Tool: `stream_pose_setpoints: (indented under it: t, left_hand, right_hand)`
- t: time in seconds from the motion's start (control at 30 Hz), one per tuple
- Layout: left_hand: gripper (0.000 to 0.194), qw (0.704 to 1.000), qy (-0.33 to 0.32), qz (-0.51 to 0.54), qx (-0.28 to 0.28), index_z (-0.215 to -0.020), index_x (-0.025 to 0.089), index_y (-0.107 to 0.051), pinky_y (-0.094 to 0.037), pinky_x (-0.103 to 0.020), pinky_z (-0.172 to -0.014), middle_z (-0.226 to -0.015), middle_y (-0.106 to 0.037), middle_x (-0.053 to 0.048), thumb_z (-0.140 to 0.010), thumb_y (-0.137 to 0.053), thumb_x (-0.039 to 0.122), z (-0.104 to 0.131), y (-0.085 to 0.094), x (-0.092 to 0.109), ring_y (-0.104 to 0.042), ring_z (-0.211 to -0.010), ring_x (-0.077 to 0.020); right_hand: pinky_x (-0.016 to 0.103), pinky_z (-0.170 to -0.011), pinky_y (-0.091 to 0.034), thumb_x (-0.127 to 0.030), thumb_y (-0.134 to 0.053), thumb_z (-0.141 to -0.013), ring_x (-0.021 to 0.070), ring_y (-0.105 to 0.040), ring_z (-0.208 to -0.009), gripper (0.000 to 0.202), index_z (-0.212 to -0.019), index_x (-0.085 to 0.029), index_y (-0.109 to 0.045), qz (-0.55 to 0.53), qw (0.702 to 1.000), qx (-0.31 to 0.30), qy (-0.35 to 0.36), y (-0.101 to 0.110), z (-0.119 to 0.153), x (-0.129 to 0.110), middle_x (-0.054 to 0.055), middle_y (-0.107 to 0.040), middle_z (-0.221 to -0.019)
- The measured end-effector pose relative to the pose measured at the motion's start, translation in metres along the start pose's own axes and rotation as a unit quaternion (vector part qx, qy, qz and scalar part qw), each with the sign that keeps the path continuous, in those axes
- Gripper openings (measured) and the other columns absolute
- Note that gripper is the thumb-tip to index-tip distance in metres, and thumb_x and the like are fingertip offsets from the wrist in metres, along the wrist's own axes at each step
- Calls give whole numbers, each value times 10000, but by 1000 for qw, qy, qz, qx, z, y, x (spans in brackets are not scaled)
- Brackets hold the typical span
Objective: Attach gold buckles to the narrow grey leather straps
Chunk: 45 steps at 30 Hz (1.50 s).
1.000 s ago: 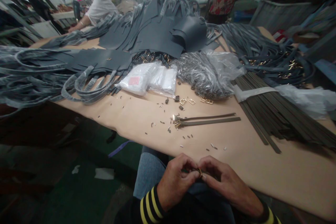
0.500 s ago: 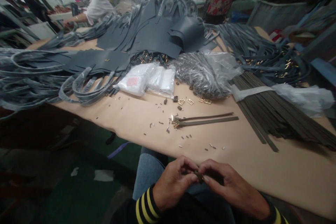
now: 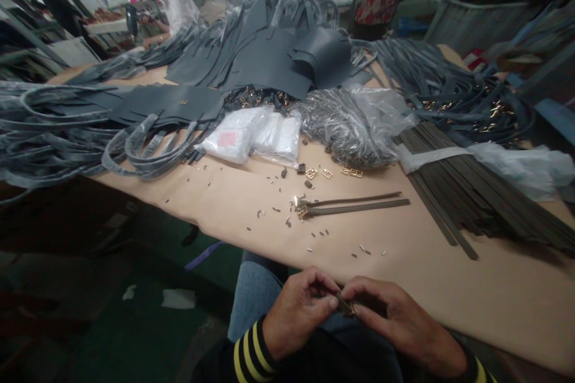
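Just off the table's near edge, above my lap, my left hand (image 3: pixel 300 310) and my right hand (image 3: pixel 398 316) meet fingertip to fingertip. Both pinch one small olive-brown strap piece (image 3: pixel 345 305) with a glint of gold metal on it. My fingers cover much of it, so its full shape is hidden. Beyond them on the table lie two olive-brown straps (image 3: pixel 359 208) with gold buckles (image 3: pixel 302 209) at their left ends. Around these are scattered small metal bits (image 3: pixel 321 233), loose gold buckles (image 3: pixel 326 173) and a dark small loop (image 3: pixel 308 184).
White plastic packets (image 3: pixel 236 134) and a clear bag of dark small parts (image 3: pixel 354 128) stand mid-table. A bundle of olive straps (image 3: pixel 476 191) lies right. Wrapped handles (image 3: pixel 148 152) lie left, dark leather panels (image 3: pixel 269 63) behind. A co-worker (image 3: pixel 182 9) sits far left.
My fingers have shifted slightly on the strap piece, and more of it shows, now tilted down to the right. The co-worker at the back has straightened and drawn an arm in.
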<state>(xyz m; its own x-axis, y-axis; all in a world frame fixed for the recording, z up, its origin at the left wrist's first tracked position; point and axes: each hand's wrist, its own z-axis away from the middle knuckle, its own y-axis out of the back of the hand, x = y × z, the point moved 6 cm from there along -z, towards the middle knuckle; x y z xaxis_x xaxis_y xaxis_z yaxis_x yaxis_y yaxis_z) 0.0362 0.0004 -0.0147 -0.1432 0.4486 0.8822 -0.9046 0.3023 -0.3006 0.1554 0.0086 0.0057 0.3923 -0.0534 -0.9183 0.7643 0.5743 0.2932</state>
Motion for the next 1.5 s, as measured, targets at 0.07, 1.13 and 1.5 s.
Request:
stream_pose_setpoints:
  t: [0.07, 1.13, 1.5]
  left_hand:
    - [242, 1000, 5, 5, -1, -756, 107, -537, -397, -213, -616, -710, -562, -28, -651, -639, 299, 0, 0, 0, -528, -672, -113]
    - [151, 970, -180, -144, -72, -890, 155, -531, -416, -261, -703, -827, -499, -52, -763, -455, 121, 13, -10, 25, -496, -771, -131]
    - [114, 865, -314, -392, -12, -775, 143, -498, -412, -198, -525, -661, -524, -38, -732, -421, 71, 17, -17, 20, -476, -598, -112]
  right_hand:
    - [255, -637, -457, -227, -511, -749, 166, -581, -687, 101, -746, -178, -599, -6, 1000, 3, -8, 1, 0, 1, 24, -633, -703]
    - [220, -578, -419, -179, -450, -755, 132, -536, -613, 79, -735, -178, -526, 55, 995, 66, 51, -2, 8, -11, 1, -558, -656]
    - [193, -479, -332, -184, -470, -714, 85, -371, -506, 65, -653, -179, -448, -71, 997, 6, -23, -8, 3, 1, -66, -376, -544]
